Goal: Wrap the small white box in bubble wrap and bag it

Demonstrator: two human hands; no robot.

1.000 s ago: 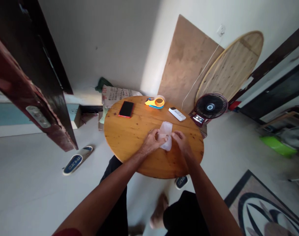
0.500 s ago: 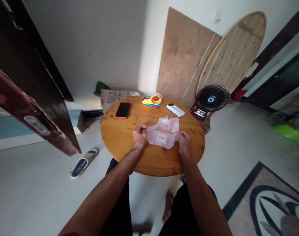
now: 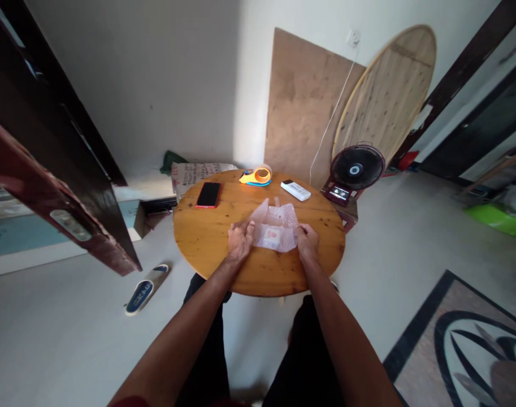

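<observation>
A piece of pinkish clear bubble wrap (image 3: 286, 217) lies on the round wooden table, partly folded over a small white box with a red mark (image 3: 271, 235). My left hand (image 3: 241, 240) grips the left edge of the wrap between thumb and fingers. At the opposite edge, my right hand (image 3: 307, 240) pinches the wrap with curled fingers. The box shows through the plastic between both hands, nearer the left. How far the wrap reaches beneath the box is hidden.
On the round table (image 3: 207, 243) are a phone with a red edge (image 3: 208, 194), an orange and blue tape dispenser (image 3: 256, 176) and a white remote-like device (image 3: 295, 190). A dark fan (image 3: 354, 169) stands behind the right edge. A slipper (image 3: 146, 289) lies on the floor, left.
The left side of the bubble wrap now stands up higher beside my left hand. My right hand has come a little closer to my left. The view has shifted slightly.
</observation>
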